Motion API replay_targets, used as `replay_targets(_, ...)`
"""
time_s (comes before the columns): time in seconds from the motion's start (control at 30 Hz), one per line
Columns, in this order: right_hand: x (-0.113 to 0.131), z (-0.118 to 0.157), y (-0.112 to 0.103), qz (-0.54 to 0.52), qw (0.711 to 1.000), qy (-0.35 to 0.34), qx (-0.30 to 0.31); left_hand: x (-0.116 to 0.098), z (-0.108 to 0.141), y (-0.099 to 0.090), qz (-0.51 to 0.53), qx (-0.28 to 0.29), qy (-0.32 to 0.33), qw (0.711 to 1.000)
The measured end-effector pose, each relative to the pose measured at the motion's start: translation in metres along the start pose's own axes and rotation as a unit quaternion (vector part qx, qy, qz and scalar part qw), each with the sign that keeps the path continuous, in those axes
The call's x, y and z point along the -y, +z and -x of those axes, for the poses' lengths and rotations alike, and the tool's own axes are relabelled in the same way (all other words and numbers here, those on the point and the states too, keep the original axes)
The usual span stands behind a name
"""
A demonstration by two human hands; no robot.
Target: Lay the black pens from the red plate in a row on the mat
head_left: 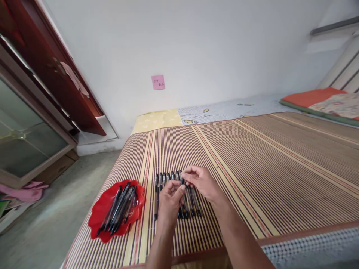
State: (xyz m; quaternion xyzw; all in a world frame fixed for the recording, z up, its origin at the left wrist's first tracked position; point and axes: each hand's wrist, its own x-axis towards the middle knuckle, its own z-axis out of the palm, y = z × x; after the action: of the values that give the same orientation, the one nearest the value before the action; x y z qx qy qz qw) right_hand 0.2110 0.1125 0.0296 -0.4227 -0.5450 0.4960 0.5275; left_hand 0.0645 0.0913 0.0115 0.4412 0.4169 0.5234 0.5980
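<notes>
A row of black pens with clear barrels lies side by side on the striped bamboo mat. Above this row my left hand is closed, thumb against fingers, around a pen whose dark end shows. My right hand pinches at the upper end of that same pen, its fingertips almost meeting the left ones. Most of the held pen is covered by my fingers. To the left, a red wavy-edged plate holds several more black pens in a loose pile.
The mat covers a bed against a white wall that bears a pink note. Folded orange and patterned bedding lies at the far right. A brown door and a glass-panelled frame stand left, beyond the grey floor.
</notes>
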Motion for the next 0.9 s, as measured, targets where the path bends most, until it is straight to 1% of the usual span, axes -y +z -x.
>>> replay_targets(0.07, 0.002, 0.0, 0.003, -0.008, 1.0, -0.003, -0.016, -0.001, 0.001, 0.0, -0.004, -0.004, 0.009, 1.0)
replay_targets(0.1, 0.003, 0.0, 0.003, -0.011, 1.0, -0.003, -0.02, -0.002, 0.002, 0.0, -0.003, 0.006, 0.007, 1.0)
replay_targets(0.13, 0.005, 0.001, 0.003, -0.018, 1.0, -0.001, -0.018, -0.003, 0.003, 0.0, 0.002, 0.027, 0.0, 1.0)
replay_targets(0.23, 0.011, 0.003, 0.0, -0.067, 0.998, 0.018, 0.012, -0.007, 0.006, 0.0, 0.041, 0.116, -0.034, 0.992)
replay_targets(0.27, 0.012, 0.004, -0.001, -0.082, 0.996, 0.024, 0.022, -0.008, 0.007, 0.001, 0.051, 0.135, -0.043, 0.989)
replay_targets(0.3, 0.012, 0.004, -0.002, -0.089, 0.995, 0.027, 0.026, -0.01, 0.008, 0.001, 0.051, 0.143, -0.047, 0.987)
replay_targets(0.37, 0.011, 0.004, -0.004, -0.08, 0.996, 0.024, 0.02, -0.011, 0.009, 0.003, 0.028, 0.125, -0.04, 0.991)
replay_targets(0.47, 0.009, 0.004, -0.005, -0.058, 0.998, 0.015, 0.008, -0.011, 0.009, 0.005, -0.002, 0.072, -0.01, 0.997)
replay_targets(0.5, 0.009, 0.004, -0.006, -0.062, 0.998, 0.016, 0.01, -0.011, 0.009, 0.006, 0.001, 0.069, -0.005, 0.998)
replay_targets(0.57, 0.01, 0.005, -0.006, -0.084, 0.996, 0.019, 0.03, -0.011, 0.009, 0.007, 0.025, 0.088, -0.02, 0.996)
replay_targets(0.63, 0.011, 0.006, -0.007, -0.112, 0.992, 0.025, 0.057, -0.011, 0.009, 0.007, 0.064, 0.113, -0.063, 0.99)
replay_targets(0.7, 0.012, 0.007, -0.009, -0.127, 0.989, 0.028, 0.072, -0.011, 0.009, 0.007, 0.088, 0.117, -0.092, 0.985)
replay_targets(0.77, 0.011, 0.006, -0.01, -0.123, 0.99, 0.026, 0.071, -0.01, 0.009, 0.006, 0.076, 0.099, -0.076, 0.989)
replay_targets(0.83, 0.011, 0.006, -0.011, -0.107, 0.992, 0.024, 0.068, -0.01, 0.009, 0.005, 0.045, 0.074, -0.039, 0.995)
replay_targets(0.9, 0.01, 0.006, -0.012, -0.102, 0.992, 0.022, 0.072, -0.01, 0.009, 0.005, 0.033, 0.076, -0.029, 0.996)
